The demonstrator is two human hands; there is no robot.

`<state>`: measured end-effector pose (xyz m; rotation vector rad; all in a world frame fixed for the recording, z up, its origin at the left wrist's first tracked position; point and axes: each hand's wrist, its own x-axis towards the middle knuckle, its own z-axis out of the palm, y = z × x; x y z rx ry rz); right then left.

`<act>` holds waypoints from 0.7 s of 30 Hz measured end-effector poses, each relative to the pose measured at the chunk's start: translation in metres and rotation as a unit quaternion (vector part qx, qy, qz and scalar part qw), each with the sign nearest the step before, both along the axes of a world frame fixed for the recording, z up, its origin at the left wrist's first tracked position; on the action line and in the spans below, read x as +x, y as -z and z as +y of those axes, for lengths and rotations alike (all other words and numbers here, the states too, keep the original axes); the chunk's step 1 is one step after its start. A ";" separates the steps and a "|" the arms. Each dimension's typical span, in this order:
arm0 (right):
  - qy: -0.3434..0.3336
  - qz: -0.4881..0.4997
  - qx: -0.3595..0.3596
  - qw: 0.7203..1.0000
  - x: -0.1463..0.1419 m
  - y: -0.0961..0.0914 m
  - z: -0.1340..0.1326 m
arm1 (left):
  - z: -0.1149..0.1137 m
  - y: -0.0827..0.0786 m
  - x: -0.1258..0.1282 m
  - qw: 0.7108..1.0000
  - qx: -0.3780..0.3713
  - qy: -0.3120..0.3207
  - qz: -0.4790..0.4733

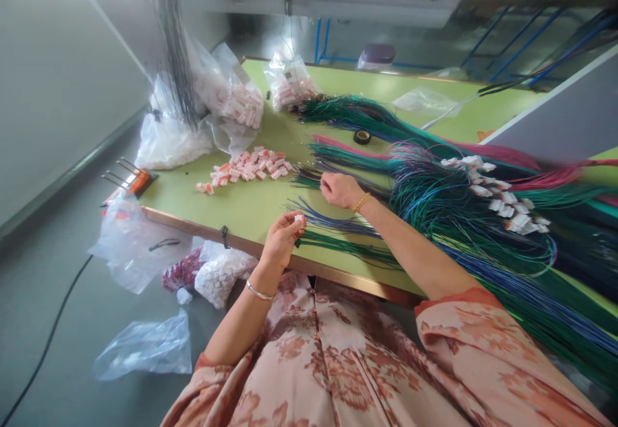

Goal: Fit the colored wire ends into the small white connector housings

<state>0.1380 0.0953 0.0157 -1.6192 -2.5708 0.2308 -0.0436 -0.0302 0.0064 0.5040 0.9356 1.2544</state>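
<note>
Near the table's front edge, my left hand (280, 240) pinches a small white and orange connector housing (300, 219) between thumb and fingers. Green wires (342, 246) lie just right of that hand. My right hand (340, 190) is closed over the ends of dark wires (309, 176); whether a wire is between its fingers is hidden. Blue wires (333, 219) run between the two hands. Left of them sits a loose pile of white and orange connector housings (253, 166).
Wire bundles with white connectors (506, 198) cover the table's right side. A black tape roll (362, 137) lies behind my right hand. Plastic bags of housings (290, 85) stand at the back. An orange pronged fixture (138, 182) sits at the left corner. Bags (224, 272) are below the front edge.
</note>
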 end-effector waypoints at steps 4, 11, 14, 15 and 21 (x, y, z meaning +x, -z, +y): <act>-0.047 0.067 0.008 0.997 0.006 0.000 0.007 | 0.000 0.000 -0.001 1.000 -0.004 0.000 -0.005; -0.014 0.137 -0.053 0.989 0.042 0.005 0.013 | -0.001 0.000 -0.001 1.000 0.002 0.005 -0.003; -0.019 0.091 -0.050 0.994 0.049 0.007 0.011 | -0.001 0.000 0.000 1.000 0.004 0.012 -0.004; -0.018 0.081 -0.048 0.995 0.050 0.007 0.009 | 0.000 0.001 0.001 1.000 0.003 0.013 -0.005; 0.017 0.062 -0.045 0.997 0.045 0.003 0.004 | 0.000 0.003 0.001 1.000 -0.003 0.008 -0.013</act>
